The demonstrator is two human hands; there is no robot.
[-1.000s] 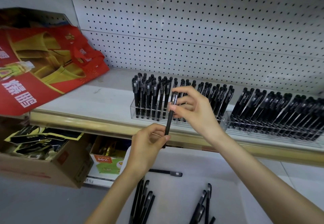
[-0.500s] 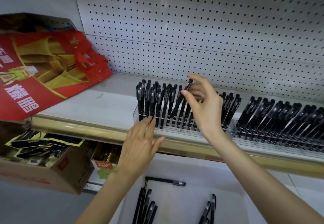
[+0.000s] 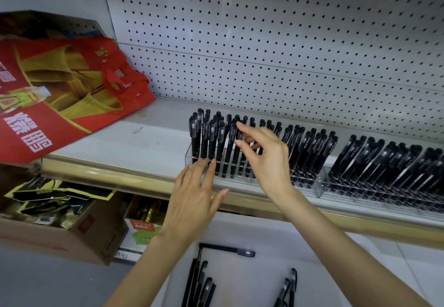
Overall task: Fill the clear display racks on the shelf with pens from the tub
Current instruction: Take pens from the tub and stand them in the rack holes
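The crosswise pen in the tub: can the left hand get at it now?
Probably yes: the left hand is open and holds nothing, and the crosswise pen lies uncovered below its wrist.

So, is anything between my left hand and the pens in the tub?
Nothing visible. The left hand touches the rack at its front; the pens lie loose in the open tub below it.

Bare left hand [image 3: 194, 201] is held up, back toward the camera, fingers kept straight and slightly spread, thumb stuck out sideways. Bare right hand [image 3: 269, 160] is raised higher, index finger stretched out, thumb parted below it, remaining fingers curled. Both forearms are extended upward.
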